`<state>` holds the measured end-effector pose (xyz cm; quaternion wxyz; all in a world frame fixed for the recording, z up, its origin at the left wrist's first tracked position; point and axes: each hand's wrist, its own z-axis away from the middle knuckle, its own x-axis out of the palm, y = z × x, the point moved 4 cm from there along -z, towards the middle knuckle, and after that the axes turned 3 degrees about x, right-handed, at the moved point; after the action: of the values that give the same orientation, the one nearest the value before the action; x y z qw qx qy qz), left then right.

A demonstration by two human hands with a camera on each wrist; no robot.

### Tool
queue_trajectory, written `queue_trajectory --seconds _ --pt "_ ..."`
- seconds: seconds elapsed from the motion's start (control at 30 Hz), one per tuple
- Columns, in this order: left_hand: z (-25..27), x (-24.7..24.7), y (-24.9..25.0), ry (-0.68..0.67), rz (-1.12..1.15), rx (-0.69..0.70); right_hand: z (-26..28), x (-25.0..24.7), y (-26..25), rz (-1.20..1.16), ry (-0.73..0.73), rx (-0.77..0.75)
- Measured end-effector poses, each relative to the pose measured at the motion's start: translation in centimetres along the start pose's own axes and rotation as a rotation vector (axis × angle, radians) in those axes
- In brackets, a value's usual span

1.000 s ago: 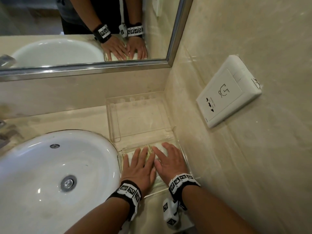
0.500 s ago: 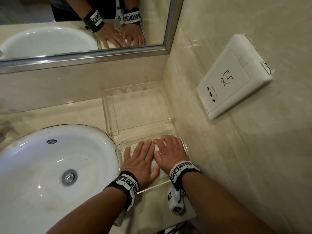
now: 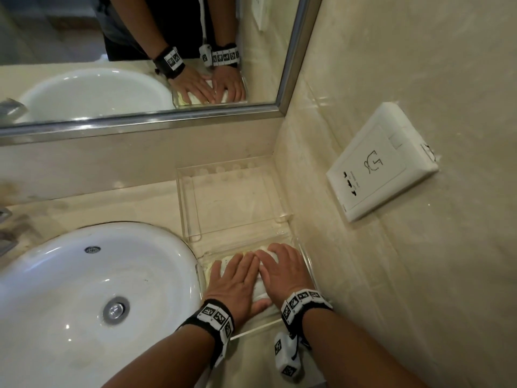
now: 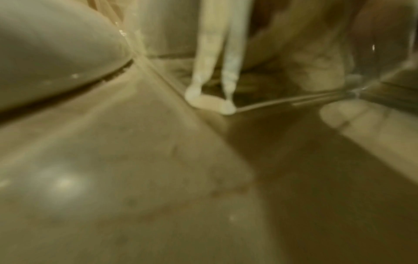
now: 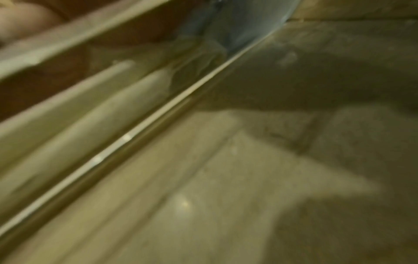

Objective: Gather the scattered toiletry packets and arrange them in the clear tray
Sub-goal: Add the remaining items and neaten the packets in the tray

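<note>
- Head view: left hand [image 3: 237,284] and right hand [image 3: 285,273] are lying flat, side by side, on the packets [image 3: 258,289], which are sitting in the tray [image 3: 309,264], in its near compartment.
- Left fingers are spreading slightly, pointing to 12 o'clock; right fingers are staying close together, curling a little at the tips.
- Packets are lying directly under both palms, long axis seemingly 12-to-6; both hands are equally near.
- Far compartment, at 12 o'clock from the fingers, is holding nothing visible.
- Wrist views are too blurred to judge grip.
</note>
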<state>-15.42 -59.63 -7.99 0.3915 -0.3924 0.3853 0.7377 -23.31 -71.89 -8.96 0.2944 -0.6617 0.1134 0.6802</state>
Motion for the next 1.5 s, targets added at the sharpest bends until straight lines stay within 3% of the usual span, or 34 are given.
queue_trajectory --seconds 0.2,0.47,0.77,1.5 --pt "0.7 0.4 -0.3 0.006 -0.02 0.033 0.4 -0.3 0.4 -0.083 -0.041 0.028" --pt "0.5 0.5 0.1 -0.02 -0.04 0.002 0.3 0.2 -0.1 -0.002 0.014 0.033" --pt "0.5 0.3 0.0 0.04 0.047 -0.044 0.3 0.3 0.0 -0.047 0.032 0.031" --pt "0.6 0.2 0.1 0.046 0.029 -0.037 0.3 0.6 0.0 0.029 0.045 0.016"
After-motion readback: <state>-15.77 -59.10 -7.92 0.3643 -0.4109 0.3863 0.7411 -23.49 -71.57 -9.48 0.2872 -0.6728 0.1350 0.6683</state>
